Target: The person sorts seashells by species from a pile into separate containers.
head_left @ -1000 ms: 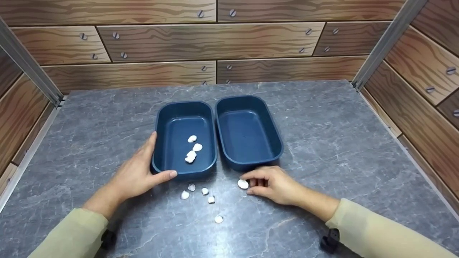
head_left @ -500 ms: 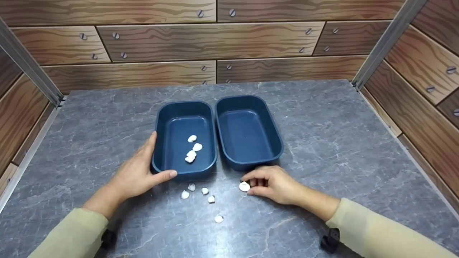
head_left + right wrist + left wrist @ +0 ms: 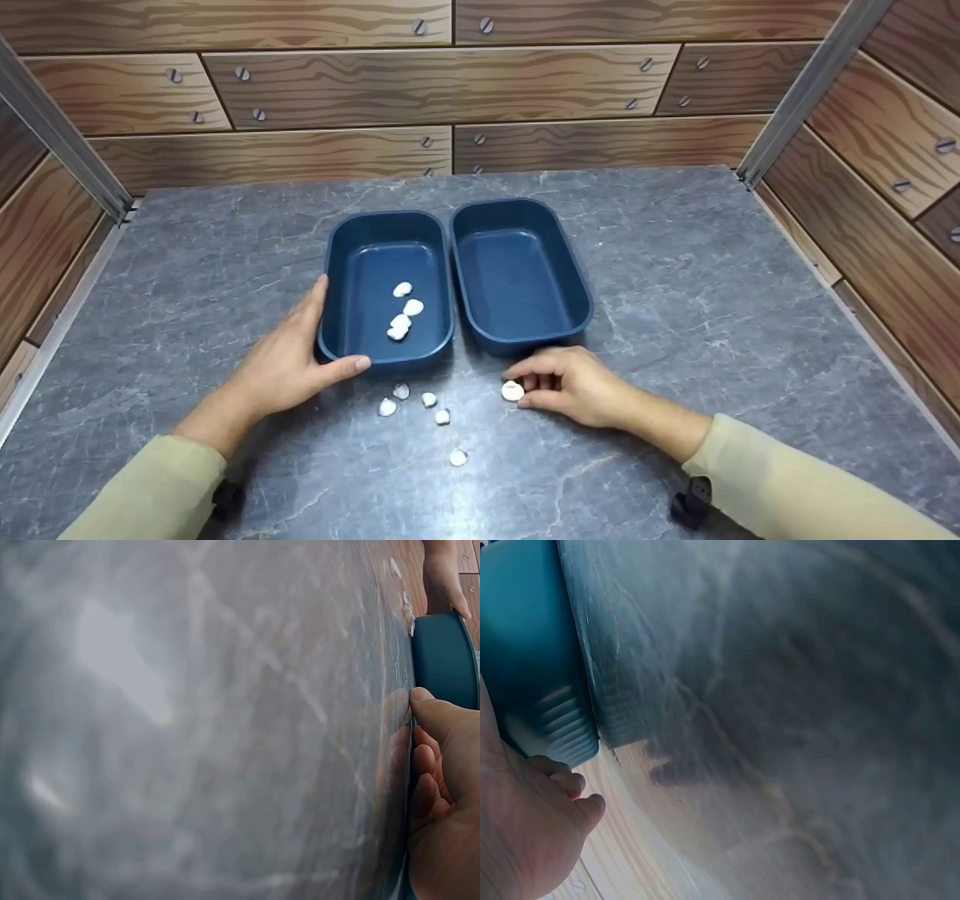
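While left hand (image 3: 289, 361) wide against bin (image 3: 377, 277), right hand (image 3: 574, 386) round shell (image 3: 511, 391).

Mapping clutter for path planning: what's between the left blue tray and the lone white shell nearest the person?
Four white shells, loosely grouped on the tabletop, lie between the left blue tray and the lone shell; head view shows this.
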The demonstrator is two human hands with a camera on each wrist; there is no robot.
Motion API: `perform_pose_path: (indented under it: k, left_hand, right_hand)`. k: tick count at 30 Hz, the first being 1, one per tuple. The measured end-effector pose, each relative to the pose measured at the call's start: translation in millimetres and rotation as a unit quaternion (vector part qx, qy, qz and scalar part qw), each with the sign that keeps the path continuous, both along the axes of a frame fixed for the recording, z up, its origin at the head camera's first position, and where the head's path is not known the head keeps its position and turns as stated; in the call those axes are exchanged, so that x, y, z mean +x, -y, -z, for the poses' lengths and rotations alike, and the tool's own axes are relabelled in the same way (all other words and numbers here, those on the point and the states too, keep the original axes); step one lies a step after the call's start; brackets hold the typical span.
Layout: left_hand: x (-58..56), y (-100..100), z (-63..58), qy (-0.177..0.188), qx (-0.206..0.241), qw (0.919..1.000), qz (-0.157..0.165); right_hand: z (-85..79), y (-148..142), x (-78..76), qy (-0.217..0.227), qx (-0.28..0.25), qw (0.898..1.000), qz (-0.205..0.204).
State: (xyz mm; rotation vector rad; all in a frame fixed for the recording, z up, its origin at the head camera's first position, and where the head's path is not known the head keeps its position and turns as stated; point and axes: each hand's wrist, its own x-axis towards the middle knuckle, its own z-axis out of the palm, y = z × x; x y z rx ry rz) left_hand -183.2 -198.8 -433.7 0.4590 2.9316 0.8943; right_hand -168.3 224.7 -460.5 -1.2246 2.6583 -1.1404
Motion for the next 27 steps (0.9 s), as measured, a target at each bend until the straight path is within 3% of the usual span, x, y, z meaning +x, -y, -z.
perform_pose_path:
  k: [27]
  left_hand:
    - [1.3, -0.4, -2.1, -0.013, 0.004, 0.9999, 0.004]
  right_hand:
    - [-0.4, -1.3, -0.3, 0.005, -0.003, 1.000, -0.004]
